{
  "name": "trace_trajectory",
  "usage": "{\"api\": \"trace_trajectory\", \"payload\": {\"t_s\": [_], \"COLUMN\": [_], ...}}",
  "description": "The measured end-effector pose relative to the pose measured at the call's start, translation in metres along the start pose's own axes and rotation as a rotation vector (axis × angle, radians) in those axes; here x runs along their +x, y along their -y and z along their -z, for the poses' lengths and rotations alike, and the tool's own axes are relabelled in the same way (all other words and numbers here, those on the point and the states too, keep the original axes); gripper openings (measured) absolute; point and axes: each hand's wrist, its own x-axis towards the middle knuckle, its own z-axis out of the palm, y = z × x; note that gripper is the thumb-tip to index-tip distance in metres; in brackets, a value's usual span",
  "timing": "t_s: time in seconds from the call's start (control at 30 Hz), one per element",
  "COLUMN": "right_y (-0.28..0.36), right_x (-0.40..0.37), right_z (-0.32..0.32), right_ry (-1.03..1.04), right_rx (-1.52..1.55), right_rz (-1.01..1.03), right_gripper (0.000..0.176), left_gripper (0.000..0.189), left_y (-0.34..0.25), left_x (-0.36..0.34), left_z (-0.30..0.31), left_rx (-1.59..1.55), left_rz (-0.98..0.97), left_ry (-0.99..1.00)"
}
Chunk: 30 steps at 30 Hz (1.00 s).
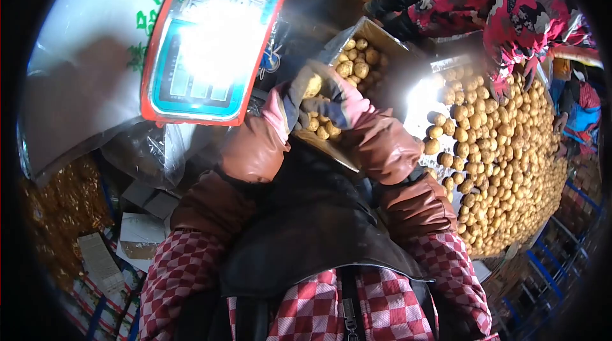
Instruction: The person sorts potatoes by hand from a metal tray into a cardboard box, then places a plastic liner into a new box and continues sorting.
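Both my hands, in dark gloves, are over a cardboard box (pixel 344 162) of potatoes in front of me. My left hand (pixel 294 95) is at the box's left side, its fingers closed around a potato (pixel 312 86). My right hand (pixel 333 89) reaches in from the right, close to the left one; its fingers are blurred and I cannot make out what they hold. More potatoes (pixel 322 127) lie in the box below my hands. A second group of potatoes (pixel 361 60) fills the box part beyond them.
A red-framed scale display (pixel 213 41) with bright glare stands at the left. Many potatoes (pixel 503 156) cover a table at the right. Another person's gloved hand (pixel 500 83) and pink camouflage sleeve are at its far side. Cardboard boxes (pixel 141 236) lie lower left.
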Motion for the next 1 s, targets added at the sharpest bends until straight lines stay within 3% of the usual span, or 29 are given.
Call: {"api": "trace_trajectory", "payload": {"t_s": [0.07, 0.13, 0.27, 0.3, 0.33, 0.4, 0.47, 0.5, 0.57, 0.6, 0.63, 0.67, 0.7, 0.73, 0.87, 0.9, 0.93, 1.0], "right_y": [-0.012, -0.018, -0.035, -0.024, -0.028, -0.037, -0.029, -0.014, -0.029, -0.031, -0.028, -0.076, -0.047, -0.024, -0.030, -0.045, -0.037, -0.025], "right_x": [-0.007, -0.021, -0.057, -0.064, -0.074, -0.099, -0.143, -0.164, -0.219, -0.243, -0.279, -0.318, -0.330, -0.337, -0.359, -0.365, -0.362, -0.337], "right_z": [0.004, -0.003, -0.005, -0.002, -0.002, 0.001, 0.024, 0.038, 0.069, 0.068, 0.075, 0.096, 0.098, 0.100, 0.081, 0.066, 0.052, 0.030], "right_ry": [0.019, -0.038, -0.206, -0.229, -0.243, -0.370, -0.359, -0.384, -0.383, -0.617, -0.882, -0.605, -0.848, -1.114, -0.876, -0.812, -0.780, -0.625], "right_rx": [0.451, 0.433, 0.480, 0.762, 0.771, 0.837, 0.827, 0.693, 0.399, 0.677, 0.833, 1.042, 1.028, 1.133, 0.919, 1.050, 0.871, 0.992], "right_rz": [-0.199, -0.156, -0.106, -0.198, -0.193, -0.076, -0.215, -0.277, -0.239, -0.251, -0.445, 0.001, -0.088, -0.197, 0.004, -0.035, -0.255, -0.376], "right_gripper": [0.068, 0.062, 0.055, 0.054, 0.054, 0.051, 0.056, 0.058, 0.062, 0.059, 0.055, 0.055, 0.055, 0.047, 0.039, 0.054, 0.050, 0.036], "left_gripper": [0.036, 0.035, 0.032, 0.031, 0.031, 0.030, 0.046, 0.046, 0.070, 0.089, 0.090, 0.092, 0.096, 0.088, 0.062, 0.055, 0.055, 0.050], "left_y": [0.000, 0.003, 0.011, 0.016, 0.024, 0.043, 0.114, 0.125, 0.138, 0.149, 0.155, 0.161, 0.158, 0.154, 0.189, 0.182, 0.175, 0.163], "left_x": [-0.021, -0.039, -0.024, -0.009, 0.009, 0.046, 0.085, 0.084, 0.090, 0.098, 0.099, 0.101, 0.106, 0.108, 0.134, 0.134, 0.135, 0.141], "left_z": [0.017, 0.030, 0.009, -0.001, -0.008, -0.013, 0.021, 0.031, 0.043, 0.046, 0.036, 0.023, 0.004, -0.012, 0.001, -0.005, -0.008, -0.009], "left_rx": [-0.026, -0.019, 0.026, 0.057, 0.093, 0.132, -0.158, -0.144, 1.393, 1.272, 1.295, 1.316, 1.345, 1.460, 1.536, 1.558, 1.571, 1.681], "left_rz": [0.296, 0.506, 0.676, 0.695, 0.711, 0.754, 0.435, 0.442, -0.081, 0.126, 0.196, 0.266, 0.424, 0.532, 0.477, 0.476, 0.472, 0.378], "left_ry": [0.149, 0.252, 0.379, 0.395, 0.389, 0.269, -0.261, -0.254, -0.218, -0.022, 0.048, 0.116, 0.136, 0.144, 0.151, 0.118, 0.129, 0.146]}}
